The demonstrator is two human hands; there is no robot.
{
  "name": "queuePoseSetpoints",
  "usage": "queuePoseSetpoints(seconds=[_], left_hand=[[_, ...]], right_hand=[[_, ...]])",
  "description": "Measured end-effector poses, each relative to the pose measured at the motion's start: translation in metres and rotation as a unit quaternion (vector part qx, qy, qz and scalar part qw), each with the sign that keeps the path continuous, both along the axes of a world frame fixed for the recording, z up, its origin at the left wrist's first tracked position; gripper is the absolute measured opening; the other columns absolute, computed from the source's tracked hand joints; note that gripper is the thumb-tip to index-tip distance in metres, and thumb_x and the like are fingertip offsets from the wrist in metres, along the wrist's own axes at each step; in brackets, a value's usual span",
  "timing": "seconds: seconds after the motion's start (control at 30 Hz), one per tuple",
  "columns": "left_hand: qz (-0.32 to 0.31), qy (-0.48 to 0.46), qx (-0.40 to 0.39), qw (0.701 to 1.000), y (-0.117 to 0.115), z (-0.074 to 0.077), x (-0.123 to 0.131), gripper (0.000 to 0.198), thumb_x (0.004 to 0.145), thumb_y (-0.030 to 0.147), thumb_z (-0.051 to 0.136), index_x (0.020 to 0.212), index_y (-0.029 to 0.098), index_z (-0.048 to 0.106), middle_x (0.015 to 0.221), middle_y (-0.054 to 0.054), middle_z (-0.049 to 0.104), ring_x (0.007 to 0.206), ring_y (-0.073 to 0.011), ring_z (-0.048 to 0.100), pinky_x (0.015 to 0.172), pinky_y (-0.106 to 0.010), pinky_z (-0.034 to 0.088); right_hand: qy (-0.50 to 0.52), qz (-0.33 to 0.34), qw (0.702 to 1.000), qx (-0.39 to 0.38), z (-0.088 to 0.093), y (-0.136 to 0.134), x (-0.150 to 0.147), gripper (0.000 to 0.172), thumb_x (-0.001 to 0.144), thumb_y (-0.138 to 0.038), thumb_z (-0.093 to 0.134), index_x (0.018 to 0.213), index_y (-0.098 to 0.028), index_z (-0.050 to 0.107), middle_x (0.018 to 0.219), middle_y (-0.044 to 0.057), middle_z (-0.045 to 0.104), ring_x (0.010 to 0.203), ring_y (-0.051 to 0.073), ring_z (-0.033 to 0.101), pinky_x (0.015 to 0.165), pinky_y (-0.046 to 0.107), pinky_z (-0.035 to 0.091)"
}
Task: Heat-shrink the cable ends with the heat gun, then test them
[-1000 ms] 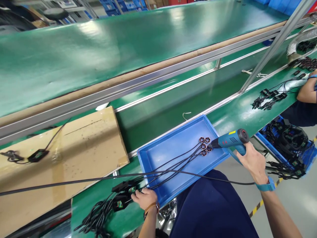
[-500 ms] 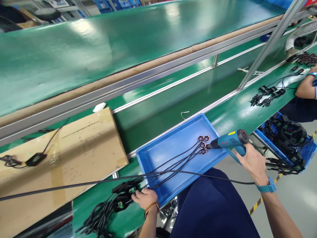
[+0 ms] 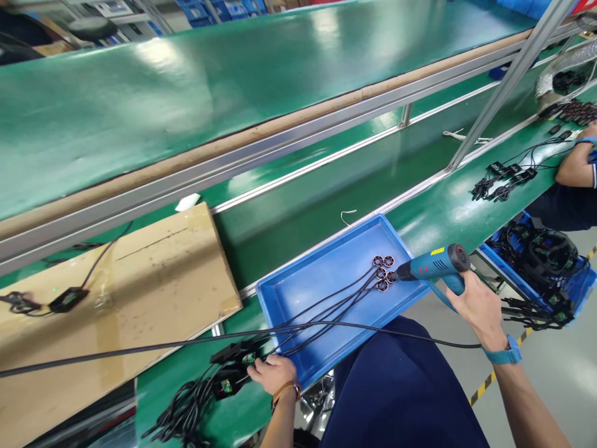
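1. Right hand [image 3: 478, 305] clamps the heat gun [image 3: 433, 264], nozzle pointing left at round parts [image 3: 381, 273] in the blue tray's [image 3: 345, 254] right end.
2. Left hand [image 3: 275, 375], palm down, curls over cables [image 3: 186, 407] near left; gripping, I cannot tell.

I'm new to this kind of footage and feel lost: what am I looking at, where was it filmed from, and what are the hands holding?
There is no machine arm here, just a person's two bare hands. Every picture comes from one camera on that person's head, looking forward and down.

The right hand grips a blue gun-shaped tool, perhaps a heat gun, its nozzle aimed at five small round parts in a blue tray. The left hand is at the black cables beside open black housings; whether it grips them is hard to tell.

The tray sits along a green bench, with cardboard to its left. Another person's arm shows at the right edge.
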State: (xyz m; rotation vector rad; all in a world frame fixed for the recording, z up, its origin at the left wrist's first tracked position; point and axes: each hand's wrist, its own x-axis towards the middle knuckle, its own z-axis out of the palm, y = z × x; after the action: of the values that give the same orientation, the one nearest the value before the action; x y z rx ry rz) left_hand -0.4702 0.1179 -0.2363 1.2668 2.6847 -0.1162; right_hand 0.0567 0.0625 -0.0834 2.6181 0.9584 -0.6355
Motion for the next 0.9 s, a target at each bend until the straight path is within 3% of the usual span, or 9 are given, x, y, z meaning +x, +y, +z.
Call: queuePoseSetpoints(seconds=[0.37,0.67,0.9], left_hand=[[-0.011,0.000,-0.007,1.000,0.003,0.001,0.000,0.071,0.096,0.040,0.029,0.142,-0.011,0.047,0.147,-0.033,0.040,0.144,-0.0401,0.035,0.116,-0.051,0.036],[0.002,-0.008,-0.001,1.000,0.004,0.006,0.006,0.067,0.096,0.037,0.031,0.142,-0.009,0.047,0.149,-0.032,0.039,0.143,-0.0416,0.036,0.115,-0.055,0.036],[-0.003,-0.003,0.021,1.000,0.006,0.008,0.010,0.067,0.096,0.037,0.032,0.141,-0.009,0.050,0.147,-0.031,0.042,0.143,-0.0417,0.037,0.116,-0.056,0.036]], right_hand=[[0.005,0.005,1.000,-0.004,-0.002,-0.004,0.001,0.038,0.090,-0.045,0.057,0.120,-0.023,0.056,0.103,0.003,0.066,0.085,0.023,0.063,0.062,0.031,0.023],[0.022,0.079,0.996,0.041,-0.001,-0.003,-0.007,0.029,0.089,-0.045,0.058,0.104,-0.021,0.053,0.092,-0.001,0.065,0.076,0.020,0.061,0.061,0.030,0.022],[0.018,0.085,0.995,0.044,-0.006,0.000,-0.009,0.034,0.090,-0.048,0.060,0.111,-0.023,0.054,0.100,-0.001,0.066,0.083,0.021,0.064,0.063,0.032,0.027]])
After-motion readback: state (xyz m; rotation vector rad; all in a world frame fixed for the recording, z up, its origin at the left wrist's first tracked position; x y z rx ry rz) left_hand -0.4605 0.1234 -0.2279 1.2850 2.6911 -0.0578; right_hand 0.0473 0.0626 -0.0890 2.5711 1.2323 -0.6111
